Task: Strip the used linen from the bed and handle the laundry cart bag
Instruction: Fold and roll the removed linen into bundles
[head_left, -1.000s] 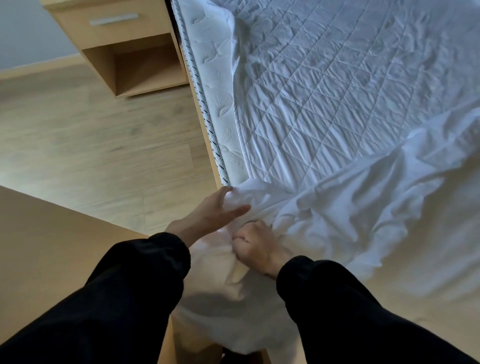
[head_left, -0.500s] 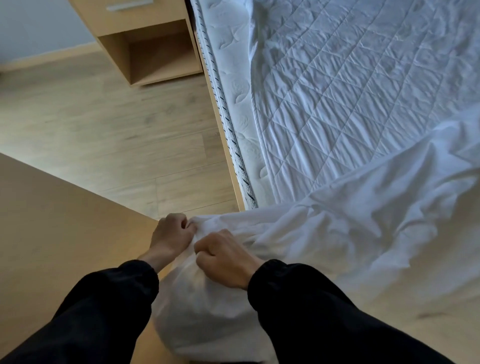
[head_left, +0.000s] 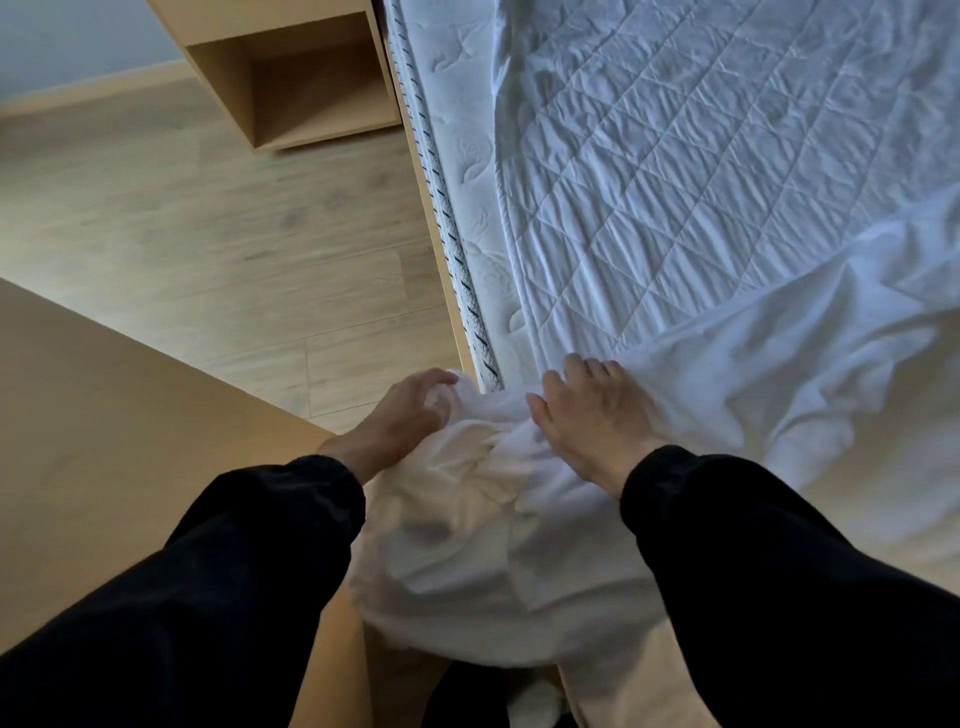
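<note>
While the bed (head_left: 675, 182) is half bared, stripping is judged under way | sheet (head_left: 493, 519) is bunched at its near corner | left hand (head_left: 400, 421) is curled on a fold | right hand (head_left: 592, 421) is laid flat, fingers apart | next: a fresh grip is needed

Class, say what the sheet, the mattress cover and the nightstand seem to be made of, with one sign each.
Sheet: thin white cloth, likely cotton; it bunches in soft folds. Mattress cover: padded fabric; diamond stitching. Nightstand: pale wood or laminate, matte; which, cannot tell.
</note>
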